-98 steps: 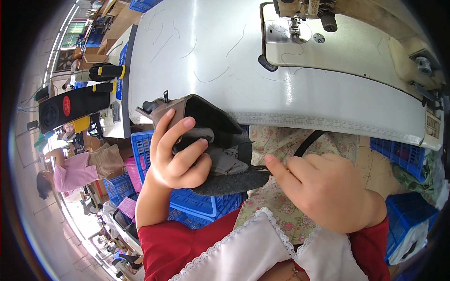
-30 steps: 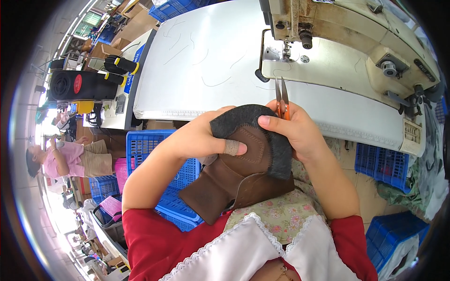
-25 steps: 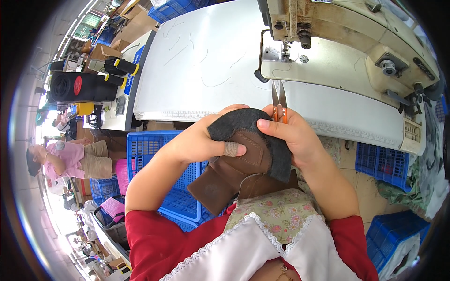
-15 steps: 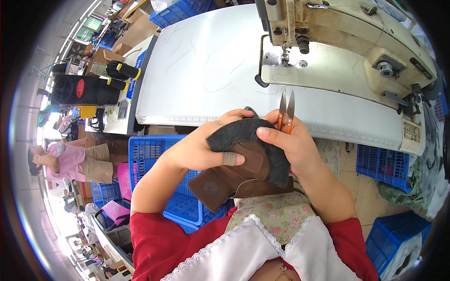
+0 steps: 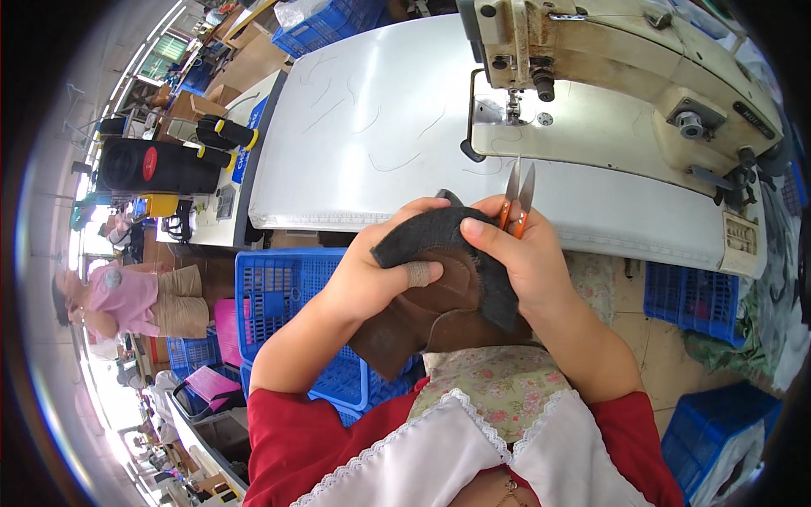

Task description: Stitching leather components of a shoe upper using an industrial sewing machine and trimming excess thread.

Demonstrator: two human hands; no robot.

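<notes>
At the near edge of the table [image 5: 321, 182], sewing machine [image 5: 608, 63] on its right, the workpiece [image 5: 452, 283] is between left hand [image 5: 380, 262] and right hand [image 5: 532, 258], crate [image 5: 283, 287] to the left

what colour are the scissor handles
The scissor handles in the right hand are orange, best seen in the head view.

Table [image 5: 321, 182]: white top, pretty shiny tbh
Left half: stray dark threads [image 5: 394, 169] all over
Right end: grubby cream sewing machine [image 5: 608, 52]
</notes>
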